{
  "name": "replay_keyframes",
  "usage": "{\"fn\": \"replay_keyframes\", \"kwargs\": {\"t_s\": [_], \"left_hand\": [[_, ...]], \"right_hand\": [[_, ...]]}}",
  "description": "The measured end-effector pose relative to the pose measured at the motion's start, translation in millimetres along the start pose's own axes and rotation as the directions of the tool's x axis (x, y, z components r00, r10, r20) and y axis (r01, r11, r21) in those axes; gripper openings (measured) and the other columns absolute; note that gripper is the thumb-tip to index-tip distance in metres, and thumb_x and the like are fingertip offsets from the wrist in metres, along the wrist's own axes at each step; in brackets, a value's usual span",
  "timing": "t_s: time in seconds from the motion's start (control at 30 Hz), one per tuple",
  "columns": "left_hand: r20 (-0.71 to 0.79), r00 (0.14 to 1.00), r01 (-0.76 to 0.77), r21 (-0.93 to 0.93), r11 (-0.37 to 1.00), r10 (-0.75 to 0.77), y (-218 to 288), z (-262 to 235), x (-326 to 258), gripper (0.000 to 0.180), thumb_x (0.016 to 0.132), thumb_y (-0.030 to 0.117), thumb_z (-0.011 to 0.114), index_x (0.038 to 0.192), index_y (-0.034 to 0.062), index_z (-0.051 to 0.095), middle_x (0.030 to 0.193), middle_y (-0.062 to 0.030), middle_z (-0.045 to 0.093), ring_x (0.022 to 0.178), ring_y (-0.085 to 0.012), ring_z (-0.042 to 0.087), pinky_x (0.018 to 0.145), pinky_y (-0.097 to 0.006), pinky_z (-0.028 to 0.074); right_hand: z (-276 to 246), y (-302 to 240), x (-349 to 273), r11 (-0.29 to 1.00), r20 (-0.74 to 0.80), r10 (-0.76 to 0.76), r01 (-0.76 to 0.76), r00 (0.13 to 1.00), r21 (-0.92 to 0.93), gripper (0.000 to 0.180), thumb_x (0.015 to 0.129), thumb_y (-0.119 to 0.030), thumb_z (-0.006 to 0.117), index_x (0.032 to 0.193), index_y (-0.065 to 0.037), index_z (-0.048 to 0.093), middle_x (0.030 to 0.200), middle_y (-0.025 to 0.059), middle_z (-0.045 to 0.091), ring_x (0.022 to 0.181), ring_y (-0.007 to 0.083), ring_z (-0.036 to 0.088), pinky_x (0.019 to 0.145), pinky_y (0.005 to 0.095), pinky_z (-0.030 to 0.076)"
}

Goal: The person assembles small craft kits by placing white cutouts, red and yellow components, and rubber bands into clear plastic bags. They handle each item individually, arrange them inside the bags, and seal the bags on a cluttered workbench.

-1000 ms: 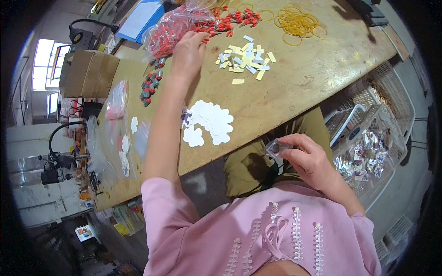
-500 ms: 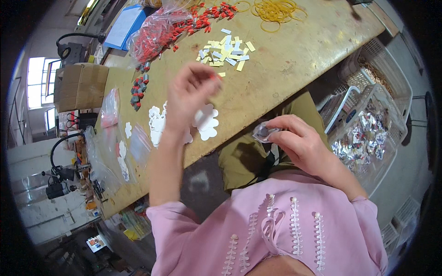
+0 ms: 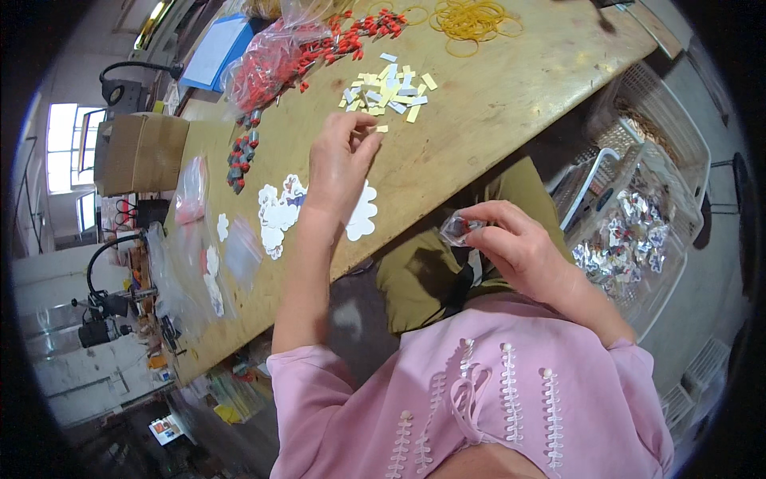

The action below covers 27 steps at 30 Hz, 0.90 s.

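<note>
My left hand (image 3: 341, 164) reaches over the table, thumb and bent fingers slightly apart. Its fingertips are right at a small pale-yellow strip (image 3: 383, 128) lying apart from a loose pile of yellow and white strips (image 3: 388, 92). Whether they touch it I cannot tell. Above my lap, my right hand (image 3: 515, 239) pinches a small clear plastic bag (image 3: 455, 230) with something dark inside, too small to name. White scalloped cards (image 3: 277, 211) lie on both sides of my left forearm, which partly covers them.
Red-tipped pieces (image 3: 259, 80) spill from a clear bag at the far left of the table (image 3: 495, 112). Yellow rubber bands (image 3: 471, 20) lie at the far edge. At my right stand plastic baskets; one holds shiny small packets (image 3: 630, 239). Clear bags (image 3: 191, 191) lie at left.
My left hand has come down to the lone yellow strip, and its fingers are no longer blurred. My right hand keeps its place with the small bag, which has turned slightly.
</note>
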<state>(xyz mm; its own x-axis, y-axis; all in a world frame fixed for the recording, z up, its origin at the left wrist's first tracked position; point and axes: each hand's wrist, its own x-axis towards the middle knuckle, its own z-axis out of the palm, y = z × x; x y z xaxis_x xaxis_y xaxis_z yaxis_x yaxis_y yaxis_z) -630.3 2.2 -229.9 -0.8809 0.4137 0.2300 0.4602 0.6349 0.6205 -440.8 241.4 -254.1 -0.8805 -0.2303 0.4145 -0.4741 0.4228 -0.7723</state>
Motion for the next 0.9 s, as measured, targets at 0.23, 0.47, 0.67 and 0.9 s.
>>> {"fn": "replay_keyframes", "kwargs": {"t_s": [0.23, 0.47, 0.67, 0.9], "left_hand": [[0.238, 0.966, 0.085, 0.059, 0.995, -0.097, 16.9, 15.1, 38.4, 0.022, 0.092, 0.011, 0.079, 0.109, 0.0003, 0.074, 0.082, -0.0039, 0.069, 0.074, -0.0107, 0.061, 0.07, -0.03, 0.052], [0.315, 0.93, 0.24, -0.137, 0.961, -0.188, 14.7, 55.8, 102.9, 0.03, 0.085, 0.013, 0.082, 0.109, -0.0032, 0.074, 0.08, -0.0083, 0.076, 0.073, -0.016, 0.073, 0.067, -0.034, 0.058], [0.186, 0.982, 0.01, 0.048, 0.999, -0.018, 8.5, 61.4, 100.6, 0.019, 0.085, 0.013, 0.081, 0.098, 0.0017, 0.074, 0.085, -0.0128, 0.076, 0.079, -0.0238, 0.074, 0.073, -0.039, 0.059], [0.107, 0.983, -0.146, -0.022, 0.989, 0.147, 11.8, 58.1, 79.4, 0.018, 0.087, 0.011, 0.077, 0.103, 0.0049, 0.072, 0.089, -0.0138, 0.076, 0.083, -0.0304, 0.074, 0.079, -0.041, 0.06]], "right_hand": [[-13.5, 15.9, -19.2, 0.997, -0.049, 0.081, -0.082, 0.996, -0.011, 0.023, 0.083, 0.007, 0.075, 0.104, -0.001, 0.068, 0.124, 0.0173, 0.068, 0.109, 0.0371, 0.069, 0.086, 0.042, 0.06], [-21.6, 20.7, -21.2, 0.997, -0.065, 0.072, -0.074, 0.995, -0.029, 0.026, 0.081, 0.008, 0.074, 0.105, 0.0, 0.068, 0.123, 0.0183, 0.068, 0.109, 0.0386, 0.069, 0.088, 0.0423, 0.059], [-29.2, 24.6, -26.0, 0.997, -0.123, 0.009, -0.018, 0.992, -0.078, 0.025, 0.081, 0.008, 0.073, 0.104, 0.0, 0.067, 0.121, 0.0195, 0.069, 0.11, 0.0387, 0.069, 0.089, 0.0431, 0.059], [-40.2, 21.1, -23.9, 0.955, -0.1, -0.229, 0.204, 0.968, -0.214, 0.028, 0.082, 0.0, 0.077, 0.108, 0.005, 0.068, 0.128, 0.0238, 0.068, 0.117, 0.0431, 0.07, 0.096, 0.0487, 0.06]]}}
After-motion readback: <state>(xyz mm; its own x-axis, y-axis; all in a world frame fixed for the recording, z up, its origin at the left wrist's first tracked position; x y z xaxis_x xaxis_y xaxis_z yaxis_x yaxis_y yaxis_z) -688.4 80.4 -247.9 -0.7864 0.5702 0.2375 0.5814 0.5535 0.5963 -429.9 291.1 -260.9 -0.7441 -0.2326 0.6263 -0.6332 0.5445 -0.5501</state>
